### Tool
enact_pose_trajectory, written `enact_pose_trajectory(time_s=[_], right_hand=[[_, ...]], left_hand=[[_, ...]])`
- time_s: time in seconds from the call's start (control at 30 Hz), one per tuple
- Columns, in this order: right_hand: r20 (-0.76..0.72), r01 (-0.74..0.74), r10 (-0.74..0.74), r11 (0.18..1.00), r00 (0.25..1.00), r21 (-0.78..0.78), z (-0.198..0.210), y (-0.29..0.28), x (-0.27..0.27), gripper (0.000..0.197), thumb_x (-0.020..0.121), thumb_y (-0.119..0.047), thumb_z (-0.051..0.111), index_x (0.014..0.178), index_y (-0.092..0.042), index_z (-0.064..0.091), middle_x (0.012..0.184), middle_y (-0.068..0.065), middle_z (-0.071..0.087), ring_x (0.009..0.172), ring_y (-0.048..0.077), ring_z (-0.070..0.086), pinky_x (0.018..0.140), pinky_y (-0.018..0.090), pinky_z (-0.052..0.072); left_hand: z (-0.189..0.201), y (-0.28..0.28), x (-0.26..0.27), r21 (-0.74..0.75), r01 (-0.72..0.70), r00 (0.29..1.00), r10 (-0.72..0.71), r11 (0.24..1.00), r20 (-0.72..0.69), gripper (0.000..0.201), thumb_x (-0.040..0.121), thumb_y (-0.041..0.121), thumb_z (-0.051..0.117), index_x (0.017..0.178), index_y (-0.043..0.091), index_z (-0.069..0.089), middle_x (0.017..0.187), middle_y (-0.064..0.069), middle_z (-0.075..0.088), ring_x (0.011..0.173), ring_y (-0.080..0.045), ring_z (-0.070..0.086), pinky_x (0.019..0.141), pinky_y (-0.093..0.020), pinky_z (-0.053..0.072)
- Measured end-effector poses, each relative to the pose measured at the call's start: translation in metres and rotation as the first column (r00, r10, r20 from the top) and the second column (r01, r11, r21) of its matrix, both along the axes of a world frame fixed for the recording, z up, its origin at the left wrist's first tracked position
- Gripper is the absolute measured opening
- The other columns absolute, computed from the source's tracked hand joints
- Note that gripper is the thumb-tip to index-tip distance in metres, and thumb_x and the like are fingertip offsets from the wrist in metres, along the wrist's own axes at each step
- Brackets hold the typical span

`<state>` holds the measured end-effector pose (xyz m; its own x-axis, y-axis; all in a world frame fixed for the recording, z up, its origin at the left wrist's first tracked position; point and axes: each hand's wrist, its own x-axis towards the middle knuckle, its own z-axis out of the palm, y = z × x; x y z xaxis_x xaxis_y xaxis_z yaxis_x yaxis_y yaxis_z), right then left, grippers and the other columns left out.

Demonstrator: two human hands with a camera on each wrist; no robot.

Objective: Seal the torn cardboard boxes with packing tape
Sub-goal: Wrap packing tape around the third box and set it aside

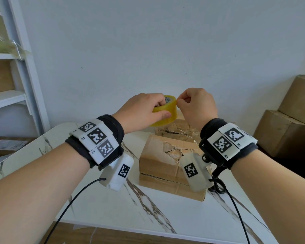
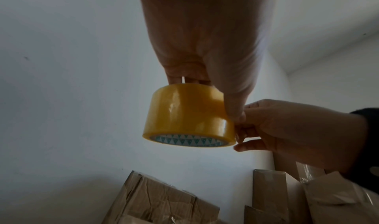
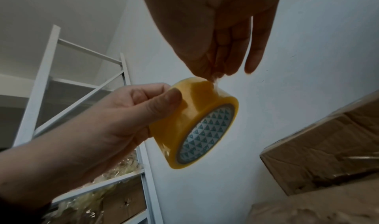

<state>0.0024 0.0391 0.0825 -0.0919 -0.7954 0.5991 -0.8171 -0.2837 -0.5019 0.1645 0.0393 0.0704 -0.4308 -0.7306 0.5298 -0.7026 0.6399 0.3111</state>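
Note:
My left hand (image 1: 149,110) grips a roll of yellowish clear packing tape (image 1: 165,111) in the air, thumb on its outer face, fingers in the core. My right hand (image 1: 192,104) pinches at the roll's top edge with thumb and forefinger, at the tape's loose end. The roll (image 2: 189,115) shows a teal triangle-patterned core in the left wrist view and again as the roll (image 3: 197,122) in the right wrist view. Below the hands, a torn cardboard box (image 1: 167,164) sits on the marble table (image 1: 113,208). A second torn box (image 1: 176,131) lies behind it.
A white shelf unit (image 1: 19,71) with cardboard and plastic-wrapped goods stands at the left. Stacked brown boxes (image 1: 289,124) fill the right corner by the wall. Black cables (image 1: 74,199) hang from both wrist cameras over the table's front edge.

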Motion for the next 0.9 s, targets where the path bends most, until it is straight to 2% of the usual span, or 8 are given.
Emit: enact_pose_trajectory(time_s=[0.1, 0.17, 0.3, 0.43, 0.5, 0.63, 0.8, 0.9], right_hand=[[0.008, -0.003, 0.003, 1.000, 1.000, 0.016, -0.001, -0.003, 0.000, 0.011, 0.084, -0.017, 0.052, 0.081, -0.021, 0.061, 0.087, 0.001, 0.064, 0.081, 0.021, 0.057, 0.067, 0.028, 0.044], [0.056, -0.041, 0.039, 0.999, 0.998, 0.028, -0.001, -0.003, -0.001, 0.010, 0.085, -0.018, 0.052, 0.080, -0.019, 0.060, 0.082, 0.000, 0.061, 0.078, 0.020, 0.056, 0.066, 0.028, 0.043], [0.205, -0.161, 0.148, 0.986, 0.967, 0.047, -0.002, 0.000, 0.001, 0.013, 0.087, -0.015, 0.052, 0.081, -0.011, 0.063, 0.073, 0.001, 0.061, 0.075, 0.023, 0.060, 0.073, 0.039, 0.056], [0.480, -0.245, 0.160, 0.962, 0.863, 0.118, 0.003, -0.001, -0.003, 0.026, 0.092, -0.027, 0.056, 0.109, -0.007, 0.063, 0.070, 0.003, 0.061, 0.063, 0.016, 0.058, 0.074, 0.039, 0.059], [0.488, -0.253, 0.148, 0.954, 0.860, 0.158, 0.002, -0.002, -0.005, 0.033, 0.091, -0.033, 0.059, 0.115, -0.011, 0.062, 0.069, 0.003, 0.061, 0.061, 0.015, 0.059, 0.076, 0.038, 0.059], [0.403, -0.210, 0.161, 0.974, 0.901, 0.081, -0.003, -0.002, 0.000, 0.009, 0.086, -0.029, 0.066, 0.081, -0.024, 0.071, 0.064, -0.009, 0.061, 0.067, 0.014, 0.059, 0.080, 0.043, 0.057], [0.391, -0.154, 0.134, 0.988, 0.910, 0.020, 0.000, -0.004, 0.001, 0.019, 0.084, -0.019, 0.066, 0.067, -0.026, 0.065, 0.064, -0.005, 0.063, 0.067, 0.016, 0.060, 0.076, 0.042, 0.058], [0.363, -0.159, 0.126, 0.985, 0.923, 0.063, 0.003, -0.003, 0.001, 0.020, 0.086, -0.016, 0.061, 0.068, -0.024, 0.061, 0.069, -0.001, 0.062, 0.077, 0.023, 0.064, 0.079, 0.045, 0.057]], left_hand=[[0.000, -0.001, -0.002, 0.041, 0.005, 0.999, -0.003, 0.999, -0.043, 0.027, 0.088, 0.041, 0.059, 0.096, 0.015, 0.060, 0.088, -0.001, 0.067, 0.080, -0.019, 0.060, 0.071, -0.039, 0.049], [0.002, -0.004, -0.002, 0.094, 0.003, 0.997, 0.005, 0.996, -0.082, 0.027, 0.089, 0.040, 0.059, 0.094, 0.014, 0.061, 0.084, -0.002, 0.065, 0.075, -0.018, 0.056, 0.066, -0.034, 0.045], [0.005, -0.010, 0.007, 0.180, 0.001, 0.987, 0.028, 0.984, -0.158, 0.024, 0.088, 0.038, 0.060, 0.090, 0.014, 0.061, 0.083, -0.009, 0.066, 0.072, -0.019, 0.055, 0.064, -0.029, 0.041], [0.007, -0.008, 0.009, 0.204, 0.033, 0.987, 0.000, 0.978, -0.162, 0.026, 0.088, 0.037, 0.061, 0.093, 0.012, 0.062, 0.090, -0.012, 0.068, 0.085, -0.027, 0.062, 0.074, -0.041, 0.049], [0.006, -0.007, 0.009, 0.205, 0.044, 0.988, -0.012, 0.978, -0.154, 0.025, 0.089, 0.037, 0.060, 0.092, 0.013, 0.062, 0.088, -0.010, 0.068, 0.082, -0.025, 0.062, 0.073, -0.040, 0.049], [0.004, -0.006, 0.004, 0.177, 0.048, 0.985, -0.017, 0.983, -0.173, 0.019, 0.089, 0.035, 0.061, 0.087, 0.016, 0.059, 0.070, 0.000, 0.061, 0.064, -0.011, 0.050, 0.061, -0.026, 0.038], [0.006, -0.006, 0.002, 0.183, 0.043, 0.979, -0.004, 0.982, -0.204, 0.019, 0.089, 0.036, 0.060, 0.089, 0.017, 0.061, 0.077, 0.002, 0.065, 0.068, -0.009, 0.054, 0.062, -0.025, 0.040], [0.008, -0.005, 0.001, 0.189, 0.041, 0.978, 0.000, 0.981, -0.210, 0.016, 0.089, 0.036, 0.060, 0.086, 0.021, 0.059, 0.072, 0.010, 0.061, 0.065, -0.003, 0.052, 0.058, -0.020, 0.038]])
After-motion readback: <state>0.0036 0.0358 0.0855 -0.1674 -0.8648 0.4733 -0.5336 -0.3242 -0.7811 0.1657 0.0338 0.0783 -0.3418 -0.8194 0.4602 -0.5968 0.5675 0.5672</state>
